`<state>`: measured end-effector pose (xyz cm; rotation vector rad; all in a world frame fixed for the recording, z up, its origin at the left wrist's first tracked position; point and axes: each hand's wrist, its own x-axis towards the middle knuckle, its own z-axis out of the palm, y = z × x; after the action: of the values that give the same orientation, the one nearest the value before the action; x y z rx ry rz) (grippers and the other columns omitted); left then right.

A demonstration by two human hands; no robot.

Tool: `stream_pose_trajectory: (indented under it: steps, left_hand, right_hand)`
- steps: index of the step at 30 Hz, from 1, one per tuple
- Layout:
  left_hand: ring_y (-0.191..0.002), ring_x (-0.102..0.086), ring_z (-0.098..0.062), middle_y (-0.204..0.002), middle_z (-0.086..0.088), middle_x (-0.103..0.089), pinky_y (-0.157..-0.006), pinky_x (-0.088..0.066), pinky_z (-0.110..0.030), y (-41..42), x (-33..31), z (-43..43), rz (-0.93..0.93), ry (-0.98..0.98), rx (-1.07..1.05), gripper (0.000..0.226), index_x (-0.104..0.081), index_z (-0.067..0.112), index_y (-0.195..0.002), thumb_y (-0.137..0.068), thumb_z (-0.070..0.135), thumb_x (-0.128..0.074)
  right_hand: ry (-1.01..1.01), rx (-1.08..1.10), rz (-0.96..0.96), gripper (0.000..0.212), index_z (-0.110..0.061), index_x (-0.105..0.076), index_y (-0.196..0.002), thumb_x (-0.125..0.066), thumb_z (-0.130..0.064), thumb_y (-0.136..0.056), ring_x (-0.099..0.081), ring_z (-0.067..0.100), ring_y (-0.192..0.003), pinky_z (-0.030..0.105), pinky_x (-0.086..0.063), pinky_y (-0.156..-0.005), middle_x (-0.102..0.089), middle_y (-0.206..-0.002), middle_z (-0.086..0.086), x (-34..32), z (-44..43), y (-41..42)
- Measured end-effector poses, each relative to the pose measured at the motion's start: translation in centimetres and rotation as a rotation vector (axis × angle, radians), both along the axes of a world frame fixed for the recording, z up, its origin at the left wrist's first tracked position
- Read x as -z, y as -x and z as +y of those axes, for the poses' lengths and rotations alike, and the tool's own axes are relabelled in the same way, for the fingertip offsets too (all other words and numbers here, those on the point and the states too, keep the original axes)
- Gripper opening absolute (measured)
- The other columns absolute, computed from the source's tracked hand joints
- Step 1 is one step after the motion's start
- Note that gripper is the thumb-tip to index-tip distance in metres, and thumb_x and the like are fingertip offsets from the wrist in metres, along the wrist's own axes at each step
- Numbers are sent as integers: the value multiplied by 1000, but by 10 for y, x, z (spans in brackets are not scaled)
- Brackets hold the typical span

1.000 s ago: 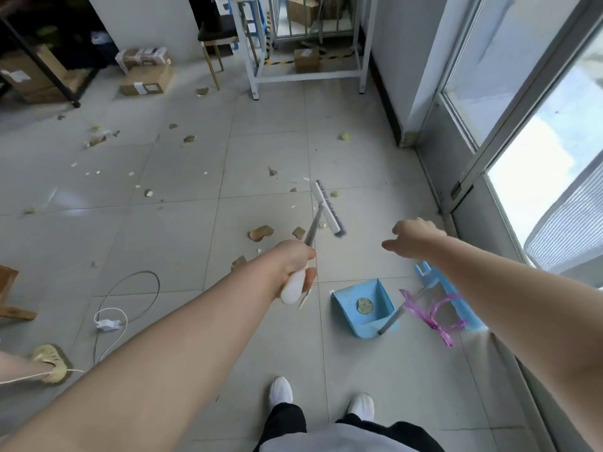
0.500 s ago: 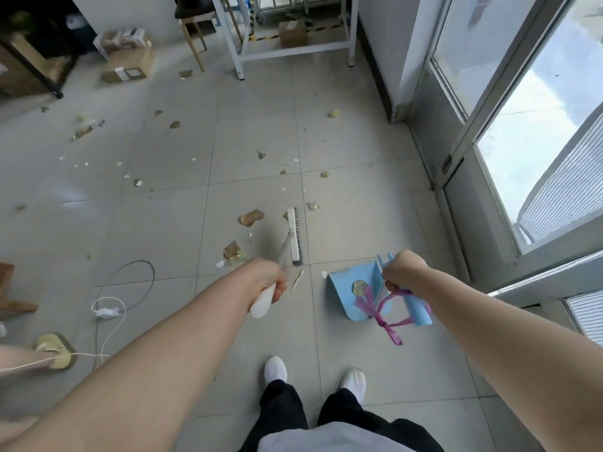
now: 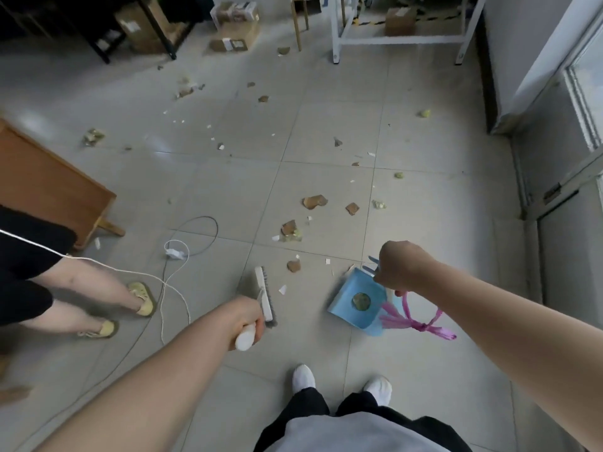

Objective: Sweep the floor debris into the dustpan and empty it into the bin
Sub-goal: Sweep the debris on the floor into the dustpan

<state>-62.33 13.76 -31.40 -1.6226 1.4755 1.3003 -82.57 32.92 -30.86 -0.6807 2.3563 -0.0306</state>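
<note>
- The grey tiled floor (image 3: 228, 177) fills most of what we see, and we stand on it in white shoes (image 3: 303, 376).
- A wooden piece of furniture (image 3: 49, 181) stands at the left edge, with another person's bare legs (image 3: 81, 288) in yellow sandals just below it.
- Cardboard boxes (image 3: 235, 37) sit on the floor at the far end, near dark shelving.
- The blue dustpan (image 3: 346, 288) is low in front of our right foot, its mouth turned towards the scattered bits. A round greenish piece (image 3: 361, 301) lies inside it. We cannot tell whether the pan touches the floor.
- The broom (image 3: 265, 295) has its white head and dark bristles down at the floor, left of the dustpan and apart from it.
- Our left hand (image 3: 246, 316) is curled round the broom's white handle.
- Our right hand (image 3: 399, 267) is closed in a fist round the dustpan's handle.
- A knotted pink plastic strip (image 3: 414, 321) hangs just below that hand.
- A white cable (image 3: 176, 252) loops across the tiles left of the broom.
- Brown debris (image 3: 314, 201) and small white chips lie strewn beyond the broom and dustpan.
</note>
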Motion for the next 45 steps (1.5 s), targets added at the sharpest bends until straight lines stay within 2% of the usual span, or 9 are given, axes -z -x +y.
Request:
stream_pose_trajectory:
  steps: [4, 9, 14, 16, 21, 25, 29, 34, 45]
  left_hand:
    - [-21, -39, -11, -30, -2, -44, -29, -30, -9, -31, 14, -11, -58, 42, -66, 34, -44, 4, -63, -97, -2, -40]
    - [-47, -41, -19, -54, -7, -50, -51, -32, -20, -30, 34, -14, 18, -23, -261, 32, -48, 1, -61, -90, -9, -36]
    - [-44, -38, -13, -64, -6, -40, -37, -35, -11, 27, 31, -33, 174, -82, -410, 30, -43, 7, -70, -97, -1, -31]
    - [-50, -35, -13, -66, -6, -40, -41, -35, -19, 53, 23, -41, 223, -132, -463, 29, -42, 6, -72, -98, 0, -30]
    - [-52, -32, -13, -69, -8, -38, -50, -33, -21, 102, 15, -65, 300, -151, -405, 27, -42, 7, -74, -99, 2, -35]
    - [-31, -38, -10, -66, -5, -41, -31, -33, -7, 125, 18, -84, 352, -194, -403, 32, -44, 7, -76, -99, -3, -25]
    - [-21, -35, -6, -42, -6, -48, -30, -32, -5, 126, 17, -96, 319, -162, -251, 29, -44, 6, -75, -94, -7, -27]
    - [-23, -35, -6, -62, -5, -40, -31, -34, -6, 120, 7, -87, 271, -162, -60, 23, -45, 6, -77, -95, -6, -37]
    - [-26, -37, -4, -68, -7, -44, -30, -33, -6, 150, 27, 20, 267, -412, 268, 25, -46, 5, -74, -96, -4, -40]
  right_hand:
    - [-28, -78, -21, 9, -5, -63, -89, -57, -11, -87, -73, 24, -80, 31, -59, -67, -73, -84, 9, 4, -15, -6]
    - [-54, -46, -64, 17, -6, -65, -101, -55, -11, -87, -73, 24, -81, 33, -60, -73, -73, -87, 9, 14, -23, -12]
    - [-70, 52, -84, 17, -9, -68, -100, -57, -12, -87, -76, 19, -70, 34, -63, -74, -76, -77, 5, 15, -22, -11]
    - [-74, 103, -90, 20, -9, -69, -102, -57, -13, -87, -76, 18, -71, 34, -62, -75, -77, -78, 4, 12, -25, -12]
    - [-90, 220, -86, 24, -10, -70, -107, -56, -13, -87, -76, 17, -74, 34, -62, -76, -78, -80, 3, 9, -28, -17]
    - [-50, 350, -91, 20, -16, -69, -106, -58, -16, -89, -74, 11, -62, 28, -62, -68, -76, -77, 0, 13, -23, -27]
    - [-35, 460, -99, 23, -18, -67, -111, -59, -17, -90, -73, 9, -58, 31, -63, -69, -75, -79, -2, 13, -7, -40]
    - [20, 551, -115, 24, -18, -68, -113, -59, -18, -90, -71, 6, -52, 28, -62, -64, -74, -83, -1, 7, 22, -61]
    - [57, 801, -147, 21, -17, -67, -109, -60, -18, -89, -71, 7, -51, 27, -62, -64, -74, -81, -2, 6, 83, -122]
